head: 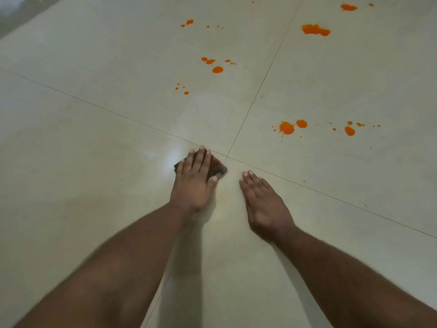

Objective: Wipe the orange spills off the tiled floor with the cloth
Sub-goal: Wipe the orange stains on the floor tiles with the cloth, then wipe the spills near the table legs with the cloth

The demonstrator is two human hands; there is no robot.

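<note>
Pressing flat on the dark folded cloth (216,168), left hand (192,183) spread wide, fingers extended, at the junction of four tiles; right hand (264,204) open, empty, palm down on the glossy tiled floor (94,185) just beside.

Risks, as judged:
- Smearing wet orange spills (287,127) into thin grout lines if wiped across joints.
- Slipping of the bracing palm on smooth, reflective tile.
- Spreading pigment from an already stained cloth.

Spills: rounded blots and fine droplets, scattered toward the far and right tiles, well apart from the cloth.
</note>
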